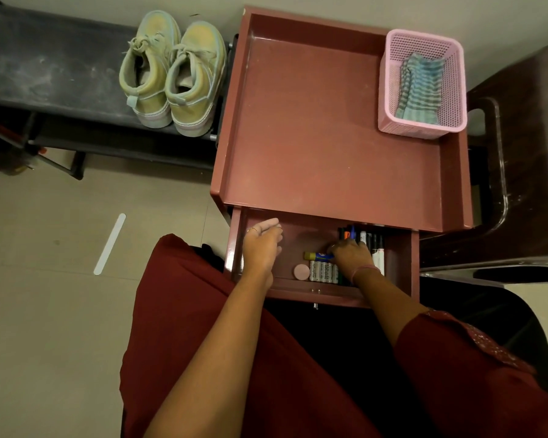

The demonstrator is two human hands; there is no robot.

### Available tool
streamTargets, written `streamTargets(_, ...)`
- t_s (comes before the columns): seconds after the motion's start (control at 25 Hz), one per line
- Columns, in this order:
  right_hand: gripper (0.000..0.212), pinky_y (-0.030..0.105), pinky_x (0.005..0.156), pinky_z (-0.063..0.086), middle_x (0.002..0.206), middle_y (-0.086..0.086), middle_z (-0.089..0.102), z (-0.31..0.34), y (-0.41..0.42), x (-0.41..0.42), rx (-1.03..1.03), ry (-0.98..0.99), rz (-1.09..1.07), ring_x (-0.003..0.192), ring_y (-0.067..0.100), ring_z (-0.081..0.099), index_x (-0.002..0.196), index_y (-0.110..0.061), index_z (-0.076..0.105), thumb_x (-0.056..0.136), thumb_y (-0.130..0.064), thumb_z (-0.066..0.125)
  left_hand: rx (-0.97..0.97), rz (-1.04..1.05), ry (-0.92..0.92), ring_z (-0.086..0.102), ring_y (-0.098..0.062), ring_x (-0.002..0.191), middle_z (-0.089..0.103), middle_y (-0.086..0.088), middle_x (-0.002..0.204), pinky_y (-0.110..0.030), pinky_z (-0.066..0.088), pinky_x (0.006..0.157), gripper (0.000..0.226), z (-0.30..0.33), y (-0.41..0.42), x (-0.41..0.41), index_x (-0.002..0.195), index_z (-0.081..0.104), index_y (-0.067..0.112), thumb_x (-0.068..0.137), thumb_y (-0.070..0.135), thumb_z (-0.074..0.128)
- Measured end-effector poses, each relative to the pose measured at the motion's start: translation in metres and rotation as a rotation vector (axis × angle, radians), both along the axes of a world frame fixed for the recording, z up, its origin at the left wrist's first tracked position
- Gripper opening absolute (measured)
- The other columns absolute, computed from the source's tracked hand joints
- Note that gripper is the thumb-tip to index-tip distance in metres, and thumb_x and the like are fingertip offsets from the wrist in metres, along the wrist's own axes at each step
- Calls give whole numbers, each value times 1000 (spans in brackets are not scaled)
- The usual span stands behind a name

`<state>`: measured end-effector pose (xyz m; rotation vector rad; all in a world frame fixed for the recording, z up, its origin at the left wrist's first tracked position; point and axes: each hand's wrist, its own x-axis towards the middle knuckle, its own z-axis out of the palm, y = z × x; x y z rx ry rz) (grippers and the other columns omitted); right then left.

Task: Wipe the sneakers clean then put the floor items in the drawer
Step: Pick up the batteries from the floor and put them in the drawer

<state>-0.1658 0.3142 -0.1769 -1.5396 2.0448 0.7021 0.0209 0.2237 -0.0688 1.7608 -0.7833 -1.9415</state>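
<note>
**Sorting the drawer, one strip left on the floor**

Nearest me, low in the frame, the drawer (399, 248) stands pulled out so I can reach in from above. My right hand (351, 256) sits at its centre-right, fingers curled down among the markers (375, 245), touching or pinching one; I cannot tell which, as my knuckles hide the tips. I judge I am lining them up along the right wall so they stay together. I count roughly seven markers, though the pack is too tight to be sure. Just left of that hand lie one glue stick (315, 256), four batteries (323, 271) side by side, and one pink round disc (301, 272).

My left hand (261, 245) rests in the drawer's left end, fingers loosely together, holding nothing.

At middle left, one white strip (109, 244) lies on the floor, probably next to go in.

Farther up, one pink basket (424, 82) on the cabinet top holds one striped cloth (421, 86). At upper left, two sneakers (171, 74) sit paired on the dark rack (45, 67).
</note>
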Motion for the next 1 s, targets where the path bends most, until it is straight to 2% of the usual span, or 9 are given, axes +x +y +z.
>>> streamTargets(0.24, 40, 40, 96, 41, 125, 5, 57, 11, 3, -3, -6, -30, -48, 118, 27, 50, 129, -25, 55, 94, -9, 45, 12, 28, 27, 62, -10, 97, 66, 2, 104, -21, 49, 71, 17, 4, 0, 1, 106, 64, 20, 93, 12, 57)
streamTargets(0.4, 27, 39, 88, 51, 116, 9, 62, 30, 3, 0, 3, -95, -201, 104, 30, 59, 115, -19, 62, 92, -16, 49, 16, 50, 67, 61, -7, 90, 64, 3, 97, -19, 49, 71, 21, 14, 1, 5, 113, 63, 15, 93, 9, 55)
streamTargets(0.52, 20, 36, 79, 50, 106, 13, 64, 57, -2, 9, -58, -170, -264, 96, 33, 61, 100, -10, 64, 92, -23, 50, 14, 104, 117, 60, -7, 85, 62, 3, 90, -20, 49, 79, 26, 25, 0, 13, 118, 60, 10, 93, 6, 53)
streamTargets(0.64, 19, 36, 76, 50, 104, 11, 67, 89, -15, 27, -203, -234, -241, 92, 30, 62, 94, -7, 66, 92, -18, 51, 22, 190, 168, 62, -9, 85, 63, 2, 91, -22, 49, 82, 28, 38, -3, 28, 120, 59, 7, 93, 4, 53)
streamTargets(0.76, 17, 37, 80, 52, 110, 1, 69, 120, -34, 56, -323, -311, -218, 95, 24, 63, 95, -17, 69, 93, -22, 53, 12, 241, 223, 63, -14, 93, 64, -2, 97, -25, 48, 87, 26, 56, -5, 48, 119, 60, 8, 94, 4, 53)
streamTargets(0.88, 19, 37, 83, 50, 112, 0, 69, 154, -57, 93, -429, -373, -144, 100, 25, 62, 101, -20, 70, 94, -25, 53, -51, 290, 255, 64, -15, 98, 66, -3, 98, -27, 49, 91, 22, 75, -13, 71, 115, 60, 11, 94, 5, 55)
streamTargets(1.0, 23, 32, 81, 45, 112, 2, 67, 190, -82, 138, -528, -421, -12, 101, 24, 60, 107, -18, 69, 96, -27, 51, -181, 326, 233, 64, -11, 91, 66, 0, 92, -21, 50, 84, 17, 89, -26, 109, 106, 62, 15, 93, 7, 57)
